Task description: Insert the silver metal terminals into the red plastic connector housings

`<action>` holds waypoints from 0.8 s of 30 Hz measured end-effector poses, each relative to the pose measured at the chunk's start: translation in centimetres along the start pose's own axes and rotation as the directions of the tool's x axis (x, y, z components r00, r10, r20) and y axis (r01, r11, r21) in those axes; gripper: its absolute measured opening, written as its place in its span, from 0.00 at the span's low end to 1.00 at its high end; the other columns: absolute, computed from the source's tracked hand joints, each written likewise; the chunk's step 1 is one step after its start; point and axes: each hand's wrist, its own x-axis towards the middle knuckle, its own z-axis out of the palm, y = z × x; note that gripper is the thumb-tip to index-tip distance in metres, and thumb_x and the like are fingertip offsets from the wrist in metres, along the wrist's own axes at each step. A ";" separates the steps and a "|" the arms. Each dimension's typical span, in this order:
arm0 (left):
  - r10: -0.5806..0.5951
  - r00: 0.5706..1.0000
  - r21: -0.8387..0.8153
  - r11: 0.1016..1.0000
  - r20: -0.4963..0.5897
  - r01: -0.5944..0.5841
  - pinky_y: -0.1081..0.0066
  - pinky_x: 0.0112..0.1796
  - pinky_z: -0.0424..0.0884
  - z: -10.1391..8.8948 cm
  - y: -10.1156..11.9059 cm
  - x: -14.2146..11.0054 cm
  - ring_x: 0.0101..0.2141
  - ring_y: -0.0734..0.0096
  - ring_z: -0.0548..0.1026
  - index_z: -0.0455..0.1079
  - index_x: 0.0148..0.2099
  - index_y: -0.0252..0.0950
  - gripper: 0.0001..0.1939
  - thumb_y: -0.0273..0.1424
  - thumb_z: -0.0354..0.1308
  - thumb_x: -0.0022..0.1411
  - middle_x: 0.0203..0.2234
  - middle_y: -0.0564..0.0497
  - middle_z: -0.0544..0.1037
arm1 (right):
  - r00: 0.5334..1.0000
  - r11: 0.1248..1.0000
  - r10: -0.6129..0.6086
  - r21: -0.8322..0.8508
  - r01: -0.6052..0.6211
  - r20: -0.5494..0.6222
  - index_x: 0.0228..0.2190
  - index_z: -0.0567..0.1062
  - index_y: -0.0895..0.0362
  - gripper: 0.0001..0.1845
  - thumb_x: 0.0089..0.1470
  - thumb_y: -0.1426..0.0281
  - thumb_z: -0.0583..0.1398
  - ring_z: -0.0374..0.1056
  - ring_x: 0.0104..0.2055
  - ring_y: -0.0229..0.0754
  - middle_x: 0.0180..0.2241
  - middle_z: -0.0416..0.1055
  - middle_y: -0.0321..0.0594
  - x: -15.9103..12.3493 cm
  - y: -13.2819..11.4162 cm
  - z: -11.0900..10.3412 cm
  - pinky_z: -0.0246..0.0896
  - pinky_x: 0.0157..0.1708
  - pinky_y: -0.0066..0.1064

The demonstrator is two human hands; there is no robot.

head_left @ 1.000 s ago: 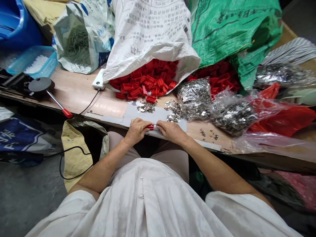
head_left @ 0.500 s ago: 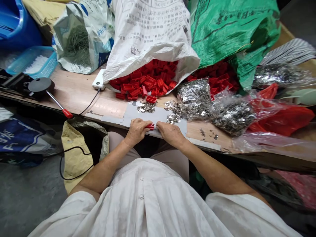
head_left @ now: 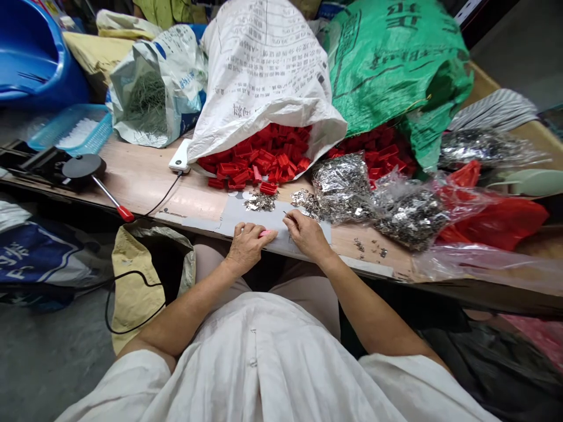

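At the bench's front edge, my left hand [head_left: 248, 247] is closed around a red plastic housing [head_left: 265, 233], which the fingers mostly hide. To its right, my right hand [head_left: 307, 235] pinches a small thin metal piece [head_left: 285, 214] between thumb and forefinger, too small to make out fully. Both hands rest over a grey sheet [head_left: 278, 221] and are apart. Just beyond them lie a small heap of flat metal pieces [head_left: 259, 202] and a second heap [head_left: 304, 199], near my right fingers. One loose red housing [head_left: 268, 188] sits behind the first heap.
A white sack [head_left: 268, 64] spills red housings [head_left: 264, 155]; a green sack [head_left: 396, 70] stands beside it. Bags of metal pieces [head_left: 343, 187] lie on the right. Left are a red-handled lever tool [head_left: 108, 193], a white power strip [head_left: 179, 157] and a blue basket [head_left: 99, 132].
My right hand has drawn away from the red housing and up toward the metal heap, now pinching a thin piece. The left hand has turned over the housing, covering more of it. The view has shifted.
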 end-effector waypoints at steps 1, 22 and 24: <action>-0.027 0.999 0.002 1.000 -0.023 0.027 0.57 0.47 0.58 -0.4 -0.1 -0.2 0.43 0.61 0.68 0.69 0.56 0.48 0.22 0.24 0.49 0.64 0.43 0.46 0.75 | 1.000 1.000 -0.001 -0.002 0.001 -0.008 0.38 0.72 0.53 0.12 0.61 0.63 0.50 0.68 0.34 0.42 0.33 0.74 0.39 0.7 0.1 0.1 0.56 0.35 0.30; -0.557 0.810 -0.310 0.815 -0.184 0.489 0.54 0.57 0.61 -6.1 -4.2 -7.2 0.55 0.57 0.66 0.67 0.56 0.39 0.19 0.36 0.54 0.64 0.53 0.42 0.68 | 0.997 1.000 -0.017 -0.021 0.015 -0.081 0.41 0.74 0.54 0.11 0.59 0.66 0.54 0.68 0.40 0.44 0.39 0.76 0.43 8.3 -0.1 0.1 0.58 0.41 0.33; -0.592 0.805 -0.615 0.649 -0.041 0.447 0.59 0.51 0.69 -5.1 -3.0 -5.2 0.49 0.63 0.72 0.65 0.57 0.40 0.21 0.38 0.56 0.63 0.52 0.43 0.69 | 0.997 0.983 -0.052 0.172 0.062 -0.064 0.39 0.74 0.55 0.10 0.58 0.65 0.55 0.68 0.37 0.42 0.36 0.75 0.40 6.4 -0.4 -0.2 0.59 0.39 0.31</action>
